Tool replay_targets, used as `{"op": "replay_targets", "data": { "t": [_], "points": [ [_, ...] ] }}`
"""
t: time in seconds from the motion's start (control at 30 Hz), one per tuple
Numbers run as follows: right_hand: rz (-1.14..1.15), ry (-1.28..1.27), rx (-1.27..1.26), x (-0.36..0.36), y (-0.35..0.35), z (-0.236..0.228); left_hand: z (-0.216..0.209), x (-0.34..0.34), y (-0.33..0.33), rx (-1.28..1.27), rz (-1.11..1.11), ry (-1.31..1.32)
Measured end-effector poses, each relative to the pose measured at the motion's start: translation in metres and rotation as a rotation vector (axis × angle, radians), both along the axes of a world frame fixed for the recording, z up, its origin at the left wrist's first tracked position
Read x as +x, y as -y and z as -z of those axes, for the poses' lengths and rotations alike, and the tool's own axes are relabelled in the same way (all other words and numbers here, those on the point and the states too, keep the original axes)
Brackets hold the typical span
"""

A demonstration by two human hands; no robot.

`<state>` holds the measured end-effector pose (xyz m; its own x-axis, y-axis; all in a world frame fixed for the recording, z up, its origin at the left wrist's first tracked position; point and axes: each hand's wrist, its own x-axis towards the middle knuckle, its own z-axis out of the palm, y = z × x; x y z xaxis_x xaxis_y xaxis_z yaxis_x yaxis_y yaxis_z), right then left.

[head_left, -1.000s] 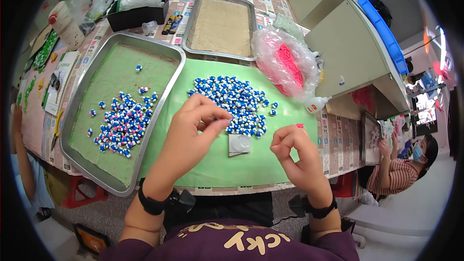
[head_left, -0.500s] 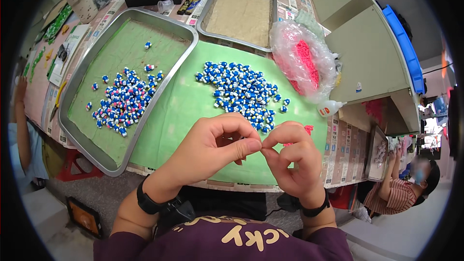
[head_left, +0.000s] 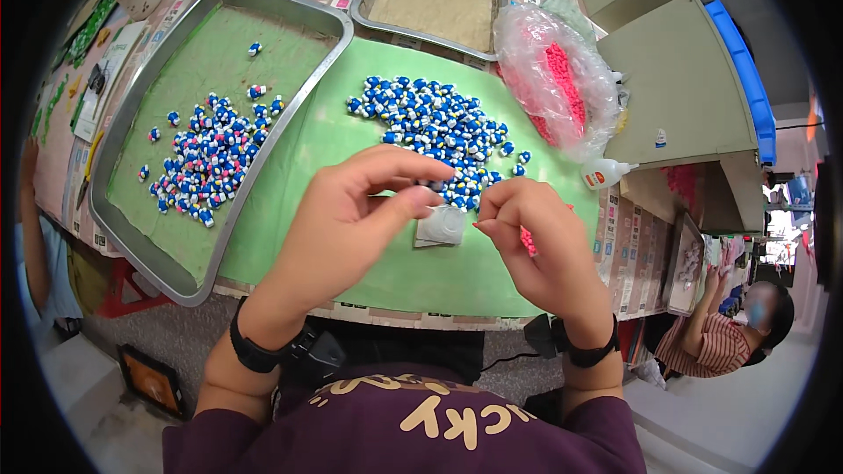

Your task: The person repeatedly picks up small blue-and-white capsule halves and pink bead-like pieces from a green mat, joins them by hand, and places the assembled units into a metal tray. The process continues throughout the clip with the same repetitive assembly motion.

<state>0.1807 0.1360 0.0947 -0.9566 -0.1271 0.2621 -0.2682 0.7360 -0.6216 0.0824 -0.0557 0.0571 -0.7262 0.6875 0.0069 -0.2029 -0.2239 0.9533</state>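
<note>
Patterned sheeting covers the table (head_left: 612, 268), with a grey-green cabinet (head_left: 680, 92) at its right edge; beyond it we note a co-worker in a striped top (head_left: 718, 344). Green sheet (head_left: 421, 285) lies before us. On it, past our hands, we record a loose heap of small blue-and-white pieces (head_left: 439, 127). A pale square pad (head_left: 441, 227) sits between our hands, near side of the heap.

Our left hand (head_left: 347, 224) hovers just left of the pad, thumb and index finger curved toward each other; we cannot tell whether they grip anything. Our right hand (head_left: 544, 250) has thumb and index finger together, pinched on a tiny red bit (head_left: 478, 225). Pink bits (head_left: 528, 241) lie just beside it, partly hidden.

Left: metal tray (head_left: 345, 31), green-lined, holding more blue-and-white pieces, some with pink marks. Far right of the heap: clear bag (head_left: 518, 31) with pink contents, white bottle (head_left: 606, 173) just below it.
</note>
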Motion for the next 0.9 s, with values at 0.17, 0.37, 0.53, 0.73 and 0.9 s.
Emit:
{"op": "replay_targets", "data": {
  "t": [0.17,0.37,0.53,0.73,0.9],
  "points": [
    [-0.028,0.086,0.121,-0.005,-0.001,0.009,0.001,-0.005,0.019,-0.044,-0.118,0.035],
    [-0.043,0.171,0.205,-0.011,0.003,0.007,0.003,-0.007,0.024,-0.054,-0.087,0.018],
    [0.001,0.223,0.17,-0.009,0.002,0.0,0.003,-0.005,0.022,0.016,-0.084,0.098],
    [0.092,0.093,-0.162,-0.008,0.009,-0.009,0.003,-0.001,0.013,0.084,-0.063,0.129],
    [0.137,-0.047,-0.476,-0.015,0.032,-0.018,-0.002,0.004,0.005,0.178,-0.035,0.215]
  ]
}}
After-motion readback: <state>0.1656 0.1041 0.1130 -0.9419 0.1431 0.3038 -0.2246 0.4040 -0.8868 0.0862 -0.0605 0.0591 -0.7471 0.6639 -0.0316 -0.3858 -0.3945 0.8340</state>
